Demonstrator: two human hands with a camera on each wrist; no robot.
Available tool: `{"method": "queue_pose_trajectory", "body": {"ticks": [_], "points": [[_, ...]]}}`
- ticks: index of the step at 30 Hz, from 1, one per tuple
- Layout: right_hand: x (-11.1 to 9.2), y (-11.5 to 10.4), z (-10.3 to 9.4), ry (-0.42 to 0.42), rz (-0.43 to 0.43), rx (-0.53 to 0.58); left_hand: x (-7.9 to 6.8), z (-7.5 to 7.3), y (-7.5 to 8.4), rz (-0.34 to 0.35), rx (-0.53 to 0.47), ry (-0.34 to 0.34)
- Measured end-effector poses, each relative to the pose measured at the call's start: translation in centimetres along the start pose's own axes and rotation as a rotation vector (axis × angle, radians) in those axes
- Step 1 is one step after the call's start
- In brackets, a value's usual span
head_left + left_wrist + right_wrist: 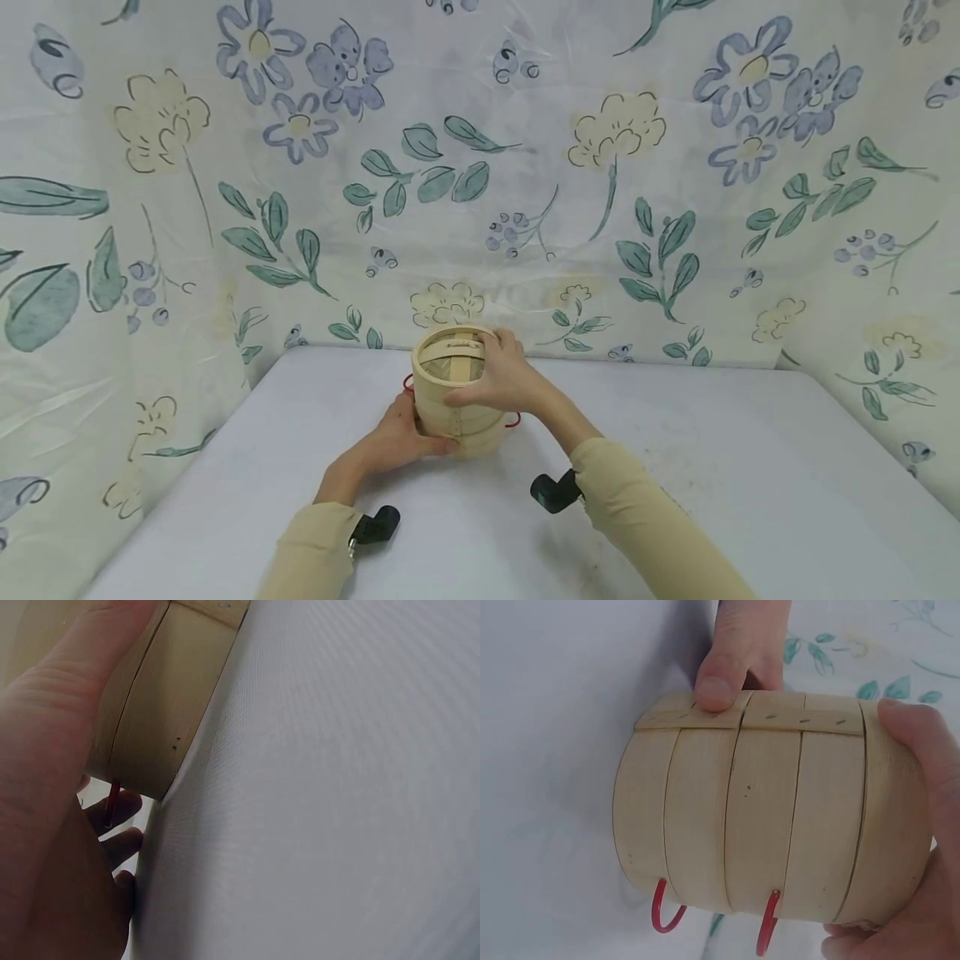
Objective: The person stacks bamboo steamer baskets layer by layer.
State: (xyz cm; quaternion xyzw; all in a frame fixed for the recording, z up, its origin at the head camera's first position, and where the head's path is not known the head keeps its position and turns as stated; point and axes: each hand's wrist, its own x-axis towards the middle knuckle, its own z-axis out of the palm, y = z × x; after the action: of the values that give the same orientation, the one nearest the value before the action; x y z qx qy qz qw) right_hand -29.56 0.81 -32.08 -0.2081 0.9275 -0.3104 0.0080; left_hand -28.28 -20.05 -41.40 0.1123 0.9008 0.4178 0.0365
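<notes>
A round bamboo steamer (433,407) with stacked tiers and a lid (442,350) stands on the table. In the right wrist view, red loop handles (769,930) stick out from its tiers. My left hand (393,435) holds the lower part from the left, thumb along the front and fingers round the far side. From the right, my right hand (508,377) grips the lid's edge, with its thumb at the front and its fingers over the back rim. The lid sits on the upper tier. The far side of the steamer is hidden.
The steamer rests on a white-covered table (712,483). A floral cloth (555,208) hangs behind and along both sides of the table. Small black wrist-camera mounts (377,525) stick out beside both sleeves, close above the tabletop.
</notes>
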Motion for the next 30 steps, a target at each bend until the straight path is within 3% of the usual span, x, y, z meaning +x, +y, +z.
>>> {"method": "queue_pose_trajectory", "body": {"ticks": [13,21,25,30], "points": [[-0.1,0.2,0.2,0.011,-0.018,-0.006,-0.2,-0.1,0.2,0.022,-0.006,-0.007],[-0.9,1.9,-0.2,0.050,-0.065,0.051,0.1,0.1,0.6,0.003,-0.002,-0.010],[-1.7,3.2,-0.7,0.063,-0.063,0.057,0.2,0.1,0.3,0.057,-0.024,-0.003],[-3.1,5.4,-1.7,0.071,0.002,0.038,0.2,0.1,0.1,0.135,-0.045,0.004]]}}
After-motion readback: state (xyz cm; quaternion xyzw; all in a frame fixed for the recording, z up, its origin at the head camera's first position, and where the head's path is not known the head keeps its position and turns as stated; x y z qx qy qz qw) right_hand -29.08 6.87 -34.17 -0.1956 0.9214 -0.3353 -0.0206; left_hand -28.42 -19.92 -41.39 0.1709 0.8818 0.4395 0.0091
